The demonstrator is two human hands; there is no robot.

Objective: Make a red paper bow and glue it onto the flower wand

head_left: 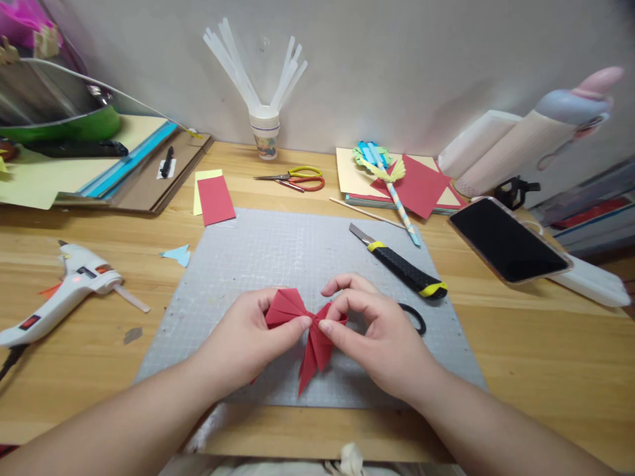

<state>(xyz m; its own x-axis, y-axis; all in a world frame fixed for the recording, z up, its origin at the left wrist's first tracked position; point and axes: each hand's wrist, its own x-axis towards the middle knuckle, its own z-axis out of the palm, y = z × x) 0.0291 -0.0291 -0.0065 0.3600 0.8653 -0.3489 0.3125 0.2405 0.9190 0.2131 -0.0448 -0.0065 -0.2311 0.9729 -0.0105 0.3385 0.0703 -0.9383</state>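
Note:
A folded red paper bow [317, 347] with pleated loops and pointed tails is held above the grey cutting mat [248, 258]. My left hand [260, 330] pinches its left loop, the thumb pressing near the centre knot. On the other side my right hand [370, 324] grips the right loop between thumb and index finger, also close to the middle. Part of the bow is hidden behind my fingers. Behind my right hand shows a black ring handle [415, 318], the rest of it covered. A black and yellow utility knife [404, 264] lies on the mat beyond that hand.
A white glue gun [82, 284] lies at left. Red cardstock [217, 199], scissors [297, 178] and a cup of glue sticks [265, 132] sit toward the back. A paper flower [380, 162] rests on stacked paper, with a phone [510, 238] at right.

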